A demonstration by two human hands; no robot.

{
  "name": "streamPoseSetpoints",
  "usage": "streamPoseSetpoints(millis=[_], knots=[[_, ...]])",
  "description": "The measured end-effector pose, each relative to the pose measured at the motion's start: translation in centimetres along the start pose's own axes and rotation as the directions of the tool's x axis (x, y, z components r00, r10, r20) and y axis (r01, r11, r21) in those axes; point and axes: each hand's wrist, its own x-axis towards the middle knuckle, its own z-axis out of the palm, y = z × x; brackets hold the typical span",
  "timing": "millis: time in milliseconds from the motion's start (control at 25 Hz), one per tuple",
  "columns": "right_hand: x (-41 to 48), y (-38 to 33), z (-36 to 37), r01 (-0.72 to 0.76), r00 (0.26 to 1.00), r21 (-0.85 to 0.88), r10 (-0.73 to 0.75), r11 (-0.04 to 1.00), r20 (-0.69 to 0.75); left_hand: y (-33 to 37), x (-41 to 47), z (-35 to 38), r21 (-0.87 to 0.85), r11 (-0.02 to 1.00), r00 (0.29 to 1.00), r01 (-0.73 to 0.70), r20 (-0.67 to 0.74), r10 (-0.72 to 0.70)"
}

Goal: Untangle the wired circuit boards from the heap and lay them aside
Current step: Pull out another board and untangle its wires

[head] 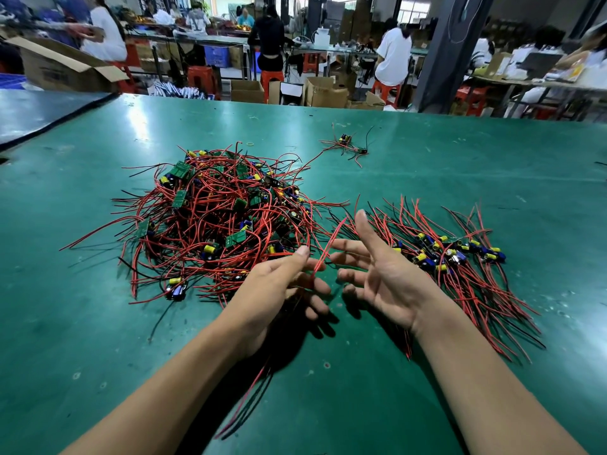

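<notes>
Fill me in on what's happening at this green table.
A person is sorting wired circuit boards from the tangled heap on the green table. The left hand pinches a red wire, with more leads hanging below it; the right hand is open beside it, holding nothing. A sorted batch lies fanned out to the right, and a few strays sit farther back.
</notes>
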Motion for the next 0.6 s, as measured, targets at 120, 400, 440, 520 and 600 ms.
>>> streamPoseSetpoints(millis=[120,400,440,520,600], knots=[[-0.4,0.0,0.5,0.036,0.999,-0.077,-0.038,0.996,-0.025,0.2,0.2,0.0,-0.104,0.994,0.999,0.038,-0.011,-0.039],[-1.2,2.3,2.4,0.240,0.962,-0.538,-0.273,0.808,0.019,0.1,0.6,0.0,-0.257,0.965,0.997,0.059,0.068,-0.043],[-1.2,2.7,2.6,0.237,0.959,-0.584,-0.281,0.776,0.015,0.1,0.8,0.0,-0.264,0.962,0.996,0.075,0.075,-0.057],[-1.1,2.9,3.0,0.240,0.954,-0.610,-0.299,0.756,0.005,-0.1,1.0,0.1,-0.233,0.969,0.995,0.087,0.061,-0.075],[-1.0,2.5,2.8,0.256,0.935,-0.635,-0.353,0.729,-0.028,-0.4,1.1,0.2,-0.058,0.998,0.999,-0.011,-0.032,0.009]])
